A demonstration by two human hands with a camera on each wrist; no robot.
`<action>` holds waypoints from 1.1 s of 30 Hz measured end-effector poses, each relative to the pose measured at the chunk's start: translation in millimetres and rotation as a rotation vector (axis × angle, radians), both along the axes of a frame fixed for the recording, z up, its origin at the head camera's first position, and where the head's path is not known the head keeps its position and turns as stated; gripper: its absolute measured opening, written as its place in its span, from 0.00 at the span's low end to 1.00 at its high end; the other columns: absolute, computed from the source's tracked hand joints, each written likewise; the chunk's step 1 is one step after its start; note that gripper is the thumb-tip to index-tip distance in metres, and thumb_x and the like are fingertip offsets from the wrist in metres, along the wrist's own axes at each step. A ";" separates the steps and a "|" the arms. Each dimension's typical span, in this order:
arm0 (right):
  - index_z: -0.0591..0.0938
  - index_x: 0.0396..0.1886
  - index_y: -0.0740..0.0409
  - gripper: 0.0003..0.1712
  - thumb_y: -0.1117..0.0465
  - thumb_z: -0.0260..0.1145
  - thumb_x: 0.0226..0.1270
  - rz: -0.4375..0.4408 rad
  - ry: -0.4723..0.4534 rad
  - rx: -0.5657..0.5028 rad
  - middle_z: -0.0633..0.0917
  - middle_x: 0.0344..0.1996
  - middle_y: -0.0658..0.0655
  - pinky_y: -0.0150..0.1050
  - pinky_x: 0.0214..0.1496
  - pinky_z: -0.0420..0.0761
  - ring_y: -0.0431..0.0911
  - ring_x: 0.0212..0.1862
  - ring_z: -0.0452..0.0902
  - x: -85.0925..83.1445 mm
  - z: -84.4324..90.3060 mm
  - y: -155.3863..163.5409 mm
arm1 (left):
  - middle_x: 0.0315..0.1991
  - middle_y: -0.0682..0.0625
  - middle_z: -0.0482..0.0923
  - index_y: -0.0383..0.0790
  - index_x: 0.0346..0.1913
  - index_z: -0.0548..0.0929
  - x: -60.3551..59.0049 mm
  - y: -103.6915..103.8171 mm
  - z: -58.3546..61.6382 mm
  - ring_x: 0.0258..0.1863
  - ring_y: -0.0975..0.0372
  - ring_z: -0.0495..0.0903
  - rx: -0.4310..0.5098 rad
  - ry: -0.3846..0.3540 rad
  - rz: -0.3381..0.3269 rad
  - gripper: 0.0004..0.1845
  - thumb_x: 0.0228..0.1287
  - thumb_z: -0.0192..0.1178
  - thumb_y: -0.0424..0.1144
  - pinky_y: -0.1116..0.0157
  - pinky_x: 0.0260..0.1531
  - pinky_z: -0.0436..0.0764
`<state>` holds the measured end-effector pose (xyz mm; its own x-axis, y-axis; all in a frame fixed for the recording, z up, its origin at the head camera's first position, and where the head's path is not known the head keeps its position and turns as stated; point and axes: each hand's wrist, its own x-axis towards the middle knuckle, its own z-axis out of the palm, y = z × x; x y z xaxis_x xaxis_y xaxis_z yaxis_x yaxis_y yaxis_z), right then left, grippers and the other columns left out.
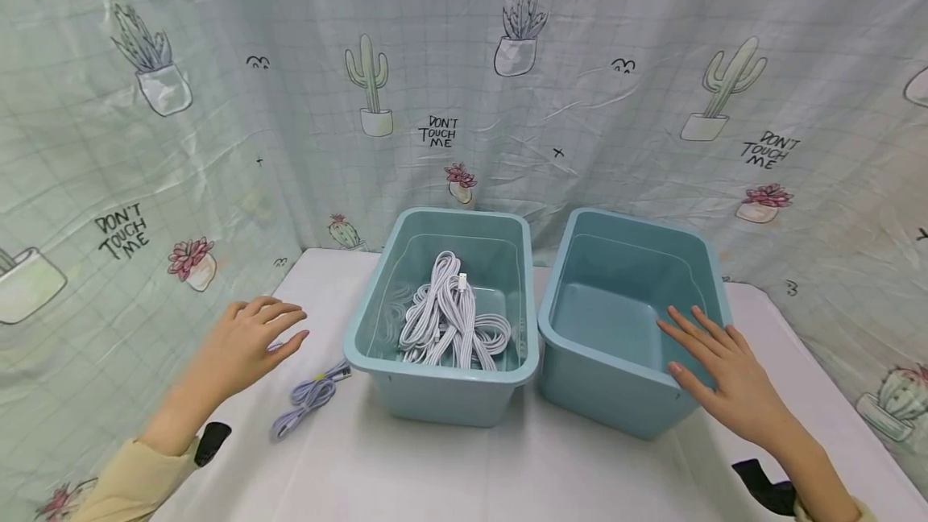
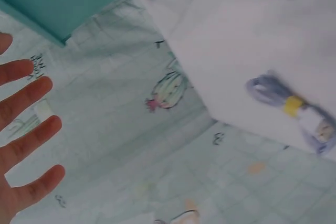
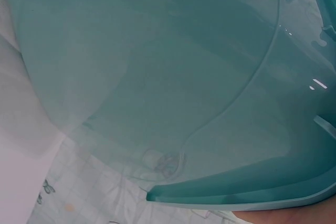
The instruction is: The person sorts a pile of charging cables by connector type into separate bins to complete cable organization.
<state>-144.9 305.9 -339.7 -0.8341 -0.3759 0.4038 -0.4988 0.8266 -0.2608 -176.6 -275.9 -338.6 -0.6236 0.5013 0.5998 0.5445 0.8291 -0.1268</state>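
My left hand (image 1: 246, 345) hovers over the left side of the table, fingers loosely extended with nothing between them. Just right of it lies a bundled lavender cable (image 1: 312, 397). Another bundled cable (image 1: 274, 346) is mostly hidden behind this hand; yellow ties show on the cables in the left wrist view, where the spread fingers (image 2: 31, 140) are at the left edge. My right hand (image 1: 732, 381), fingers spread, is at the front right rim of the right blue-green bin (image 1: 602, 393). Inside that bin only its bare floor shows.
Beside it stands a second blue-green bin (image 1: 449, 399), holding several coiled white cables (image 1: 442, 321), one with a USB plug showing. Both bins stand on a white table (image 1: 377, 474). A cactus-print curtain (image 1: 290, 103) encloses the table's back and sides.
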 end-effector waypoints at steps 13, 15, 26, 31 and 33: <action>0.61 0.66 0.42 0.33 0.56 0.59 0.59 -0.001 0.002 -0.005 0.53 0.68 0.40 0.63 0.65 0.33 0.41 0.72 0.37 0.6 -0.9 0.9 | 0.32 0.46 0.81 0.39 0.34 0.82 17.1 -9.0 -59.5 0.36 0.51 0.77 -0.026 -0.007 0.045 0.29 0.66 0.38 0.58 0.50 0.28 0.73; 0.61 0.66 0.42 0.33 0.56 0.59 0.59 0.001 0.004 -0.005 0.52 0.68 0.39 0.62 0.65 0.33 0.40 0.72 0.37 0.4 -0.9 1.0 | 0.32 0.47 0.80 0.39 0.35 0.82 19.7 -10.3 -68.4 0.36 0.51 0.77 -0.060 -0.030 0.050 0.23 0.63 0.47 0.56 0.50 0.30 0.73; 0.62 0.65 0.43 0.33 0.56 0.59 0.59 0.003 0.004 -0.008 0.53 0.68 0.39 0.64 0.64 0.34 0.40 0.72 0.37 -0.2 -1.0 1.0 | 0.28 0.50 0.77 0.43 0.32 0.80 21.1 -17.5 -101.2 0.33 0.54 0.73 -0.164 -0.026 0.048 0.17 0.55 0.54 0.53 0.55 0.30 0.70; 0.62 0.65 0.43 0.33 0.57 0.60 0.59 0.005 0.005 -0.016 0.53 0.68 0.40 0.64 0.64 0.34 0.40 0.72 0.37 -0.1 -0.6 0.8 | 0.28 0.50 0.76 0.43 0.33 0.80 21.5 -20.2 -106.9 0.32 0.54 0.73 -0.181 -0.045 0.054 0.17 0.53 0.54 0.54 0.54 0.31 0.70; 0.62 0.65 0.43 0.33 0.58 0.60 0.59 0.006 0.005 -0.019 0.53 0.68 0.39 0.64 0.64 0.34 0.40 0.72 0.37 0.0 -0.4 0.7 | 0.28 0.50 0.76 0.43 0.33 0.79 21.5 -21.0 -108.2 0.32 0.55 0.73 -0.181 -0.044 0.044 0.17 0.53 0.55 0.54 0.53 0.31 0.70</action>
<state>-144.9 306.6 -340.2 -0.8298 -0.3734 0.4147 -0.5052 0.8184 -0.2739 -155.1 -296.9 -446.8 -0.6711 0.5700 0.4740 0.5161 0.8182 -0.2532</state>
